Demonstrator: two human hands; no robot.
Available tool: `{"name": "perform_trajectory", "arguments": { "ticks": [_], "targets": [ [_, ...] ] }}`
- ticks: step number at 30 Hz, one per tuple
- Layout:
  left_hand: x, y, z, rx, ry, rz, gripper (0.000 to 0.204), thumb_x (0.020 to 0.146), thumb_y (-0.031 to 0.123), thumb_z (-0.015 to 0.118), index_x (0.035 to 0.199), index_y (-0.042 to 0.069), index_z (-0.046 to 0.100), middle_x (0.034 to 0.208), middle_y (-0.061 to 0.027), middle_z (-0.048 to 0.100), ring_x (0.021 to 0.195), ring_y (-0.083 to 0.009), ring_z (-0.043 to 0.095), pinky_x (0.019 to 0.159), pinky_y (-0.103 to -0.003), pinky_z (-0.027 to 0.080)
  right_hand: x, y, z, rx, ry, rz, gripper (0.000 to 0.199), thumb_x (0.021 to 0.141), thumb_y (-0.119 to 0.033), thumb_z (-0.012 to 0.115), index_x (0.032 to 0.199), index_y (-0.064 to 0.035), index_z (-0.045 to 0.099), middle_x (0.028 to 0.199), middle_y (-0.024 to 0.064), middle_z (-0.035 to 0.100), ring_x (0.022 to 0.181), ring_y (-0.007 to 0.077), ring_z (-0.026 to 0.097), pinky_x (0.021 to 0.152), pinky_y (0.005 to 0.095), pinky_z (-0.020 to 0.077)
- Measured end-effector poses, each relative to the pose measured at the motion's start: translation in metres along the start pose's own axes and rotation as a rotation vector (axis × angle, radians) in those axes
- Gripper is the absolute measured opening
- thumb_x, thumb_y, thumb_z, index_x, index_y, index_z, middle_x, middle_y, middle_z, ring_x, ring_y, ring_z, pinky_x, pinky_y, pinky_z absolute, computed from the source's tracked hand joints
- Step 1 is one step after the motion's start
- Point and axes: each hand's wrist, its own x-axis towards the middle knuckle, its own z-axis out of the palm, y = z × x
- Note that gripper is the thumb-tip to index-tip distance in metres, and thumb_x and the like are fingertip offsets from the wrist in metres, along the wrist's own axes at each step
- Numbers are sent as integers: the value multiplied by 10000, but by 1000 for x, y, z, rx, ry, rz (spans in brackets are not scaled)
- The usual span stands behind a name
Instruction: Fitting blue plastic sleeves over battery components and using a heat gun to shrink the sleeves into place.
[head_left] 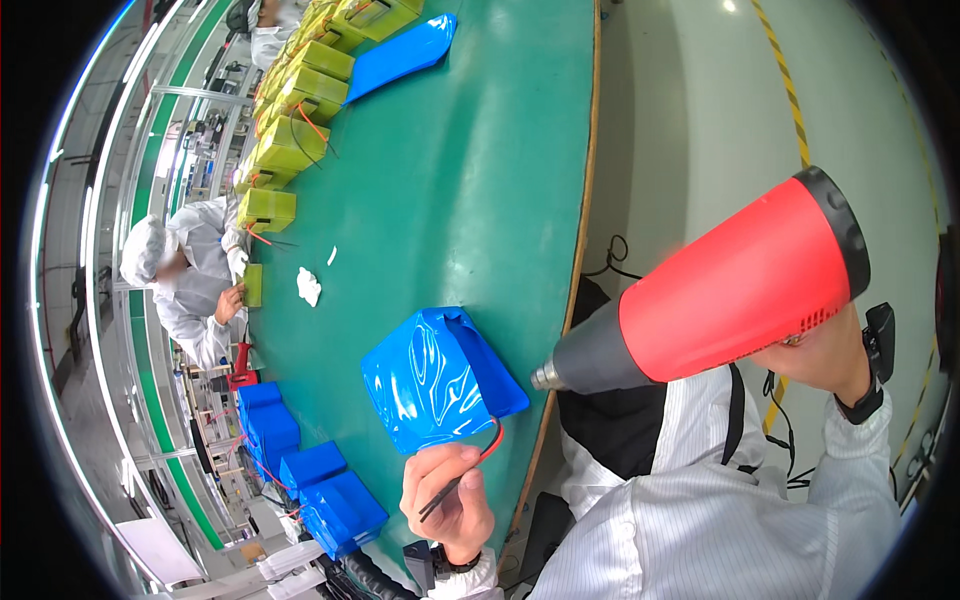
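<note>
My right hand (822,352) is wrapped round a red and black heat gun (735,280), raised off the table's near edge. Its metal nozzle points left at a blue plastic-wrapped battery pack (430,375), a short gap apart. The shiny film is wrinkled, and a loose flap stands out at the pack's right end. From the lower end come red and black wires (490,450). Closed fingers of my left hand (450,500) pinch these wires, close against the pack. Whether the fingertips also press on the pack is hidden.
Several blue-wrapped packs (340,510) stand at the lower left, yellow packs (290,145) along the far edge. A flat blue sleeve (405,58) lies at the top of the green table (470,180). A co-worker (190,270) across handles a yellow pack. White scrap (308,287) lies mid-table.
</note>
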Motion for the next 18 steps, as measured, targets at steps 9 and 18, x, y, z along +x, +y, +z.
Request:
{"name": "perform_trajectory", "arguments": {
  "ticks": [9, 18],
  "targets": [
    [-5, 3, 3, -99, 9, -60, 186, 976, 119, 608, 967, -64, 640, 924, -175, 633, 820, -275, 681, 663, -329, 598, -5, -4, -4, -10, -91, -19, 373, 673, -74, 848, 995, -14, 670, 896, 72, 694, 767, 177, 693, 663, 300, 556],
    [-21, 11, 18, -100, -30, -30, 97, 888, -18, 630, 971, -63, 650, 960, -216, 657, 889, -326, 702, 794, -407, 604, -6, -7, -6, 146, 48, 127, 255, 705, -41, 802, 934, -10, 693, 825, 31, 706, 743, 138, 691, 643, 267, 549]
  ]
}}
